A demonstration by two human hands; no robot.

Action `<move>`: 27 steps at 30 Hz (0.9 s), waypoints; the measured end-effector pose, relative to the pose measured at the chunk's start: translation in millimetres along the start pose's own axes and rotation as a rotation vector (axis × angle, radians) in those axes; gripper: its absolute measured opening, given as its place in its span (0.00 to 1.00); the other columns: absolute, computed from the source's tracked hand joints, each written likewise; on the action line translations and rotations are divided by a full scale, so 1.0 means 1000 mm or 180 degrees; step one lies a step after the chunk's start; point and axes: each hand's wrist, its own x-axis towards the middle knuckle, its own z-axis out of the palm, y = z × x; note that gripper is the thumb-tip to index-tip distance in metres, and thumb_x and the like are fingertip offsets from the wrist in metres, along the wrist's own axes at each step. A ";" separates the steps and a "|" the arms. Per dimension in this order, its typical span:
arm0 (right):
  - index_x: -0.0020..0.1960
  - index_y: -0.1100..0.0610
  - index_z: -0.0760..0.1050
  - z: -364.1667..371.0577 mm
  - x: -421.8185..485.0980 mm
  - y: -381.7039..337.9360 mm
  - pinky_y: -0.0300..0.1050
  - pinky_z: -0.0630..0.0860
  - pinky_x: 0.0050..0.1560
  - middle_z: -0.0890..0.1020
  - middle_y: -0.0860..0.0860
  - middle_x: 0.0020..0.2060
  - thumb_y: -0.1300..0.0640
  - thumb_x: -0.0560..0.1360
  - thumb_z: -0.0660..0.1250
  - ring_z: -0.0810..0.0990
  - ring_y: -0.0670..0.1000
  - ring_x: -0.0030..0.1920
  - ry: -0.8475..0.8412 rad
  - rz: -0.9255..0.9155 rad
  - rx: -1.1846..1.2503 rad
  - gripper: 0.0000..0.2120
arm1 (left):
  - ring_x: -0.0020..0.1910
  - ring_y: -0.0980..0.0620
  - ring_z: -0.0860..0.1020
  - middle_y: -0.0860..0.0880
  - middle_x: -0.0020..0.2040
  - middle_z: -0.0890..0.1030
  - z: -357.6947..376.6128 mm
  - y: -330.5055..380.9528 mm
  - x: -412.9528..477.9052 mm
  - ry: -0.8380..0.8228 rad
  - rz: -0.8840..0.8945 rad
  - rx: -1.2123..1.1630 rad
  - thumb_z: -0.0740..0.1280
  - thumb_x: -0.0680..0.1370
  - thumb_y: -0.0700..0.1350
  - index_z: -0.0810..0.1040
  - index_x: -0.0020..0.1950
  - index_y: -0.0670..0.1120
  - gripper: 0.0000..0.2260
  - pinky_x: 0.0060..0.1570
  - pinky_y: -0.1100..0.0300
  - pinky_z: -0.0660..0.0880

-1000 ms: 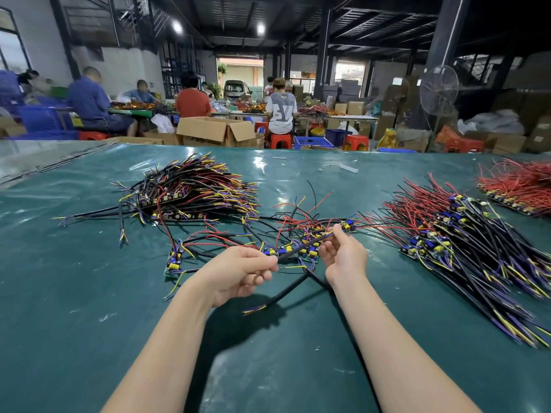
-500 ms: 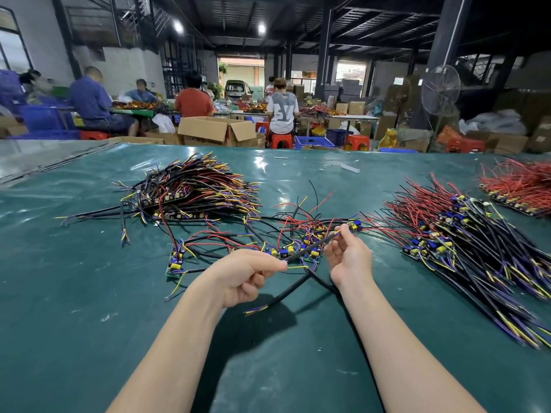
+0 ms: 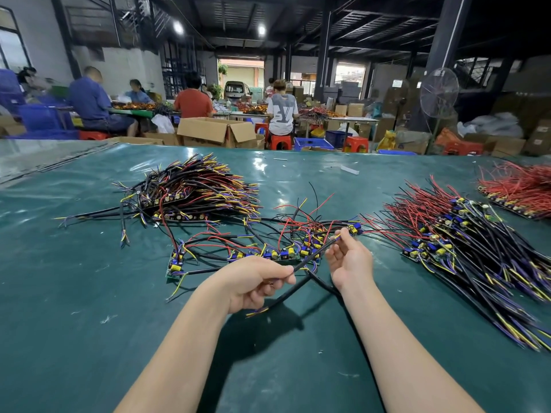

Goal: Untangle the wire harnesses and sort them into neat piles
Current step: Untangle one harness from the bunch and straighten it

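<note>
Since a second before, the left hand [image 3: 256, 281] had moved a little to the right, while the right hand [image 3: 350, 260] had barely shifted.

On the head camera, both bare forearms reached in from the near edge over the green table [image 3: 89, 323]. The left hand lay knuckles up with its fingers curled under, thumb and forefinger pinching the black cable [image 3: 316, 252] partway along its length. The right hand stood with its palm toward the left and its lower fingers loosely bent. Its thumb and forefinger pinched the same cable just short of the stripped yellow and blue tips. Between the two hands the cable ran straight, rising from near left to far right.

Just beyond it lay the tangled harnesses [image 3: 283, 234], small circuit boards with red, black and yellow leads spread across the middle. A heaped left pile [image 3: 193, 189] sat farther off. A fanned right pile [image 3: 462, 248] lay well apart on the right, and a red pile [image 3: 521, 189] sat at the far right edge.

As for writing, a seated person's white shirt [image 3: 281, 111] in the background bore a large grey print that I could not read.
</note>
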 end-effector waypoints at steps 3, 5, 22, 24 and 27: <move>0.36 0.58 0.72 -0.001 0.000 0.000 0.30 0.69 0.19 0.74 0.45 0.17 0.61 0.77 0.63 0.70 0.40 0.16 0.0042 0.0005 -0.0019 0.11 | 0.20 0.62 0.65 0.56 0.23 0.70 0.002 0.000 0.000 0.0017 0.0276 0.0120 0.65 0.77 0.45 0.80 0.30 0.47 0.15 0.19 0.73 0.57; 0.35 0.58 0.72 -0.001 0.001 0.001 0.30 0.69 0.18 0.74 0.45 0.16 0.61 0.77 0.63 0.70 0.40 0.15 0.0056 0.0003 -0.0040 0.11 | 0.20 0.62 0.65 0.56 0.22 0.71 0.004 0.000 0.001 -0.0021 0.0407 0.0157 0.65 0.77 0.44 0.81 0.26 0.47 0.19 0.19 0.73 0.58; 0.35 0.57 0.69 0.004 0.001 -0.003 0.29 0.64 0.17 0.70 0.46 0.15 0.57 0.79 0.59 0.67 0.41 0.15 -0.0360 0.0326 0.0041 0.14 | 0.24 0.62 0.75 0.54 0.26 0.79 0.008 0.000 -0.010 -0.1298 0.0315 0.1216 0.59 0.80 0.41 0.76 0.38 0.47 0.12 0.25 0.72 0.69; 0.35 0.56 0.66 0.005 0.001 -0.011 0.29 0.62 0.15 0.65 0.47 0.14 0.55 0.80 0.56 0.63 0.41 0.14 -0.0641 0.0750 0.0156 0.15 | 0.28 0.61 0.78 0.54 0.29 0.81 0.004 0.000 -0.012 -0.1369 0.0264 0.1269 0.60 0.79 0.43 0.78 0.38 0.47 0.12 0.28 0.71 0.71; 0.35 0.55 0.65 0.011 -0.012 -0.012 0.29 0.60 0.15 0.61 0.47 0.14 0.56 0.80 0.55 0.61 0.41 0.14 -0.1243 0.1219 -0.0644 0.15 | 0.27 0.61 0.77 0.53 0.31 0.81 -0.004 0.000 -0.007 -0.0233 0.0508 0.0634 0.62 0.79 0.47 0.78 0.38 0.46 0.12 0.26 0.71 0.70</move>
